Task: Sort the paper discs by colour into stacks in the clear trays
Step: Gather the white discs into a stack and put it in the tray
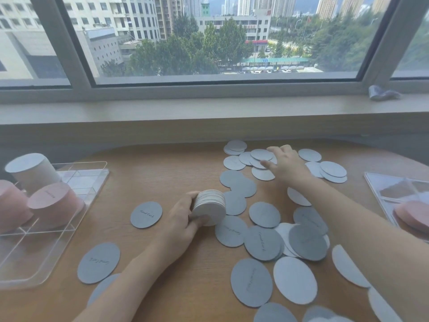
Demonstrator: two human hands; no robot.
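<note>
Grey discs (262,243), perhaps thirty, littered the table (181,168). Left hand (180,219) gripped one grey stack (209,209); right hand (284,163) lay spread on discs. Left tray (92,180) held three stacks.

grey disc (146,214) bears cursive "good luck"; other discs' script unreadable.

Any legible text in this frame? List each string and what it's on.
"Good Luck": handwritten script on the lone grey paper disc left of the left hand; faint, so this is my best reading.
Similar script on the grey paper disc near the front left and on the top of the pink disc stack in the clear tray: too blurred to read.
Red sign on a building outside the window: too small to read.
</note>
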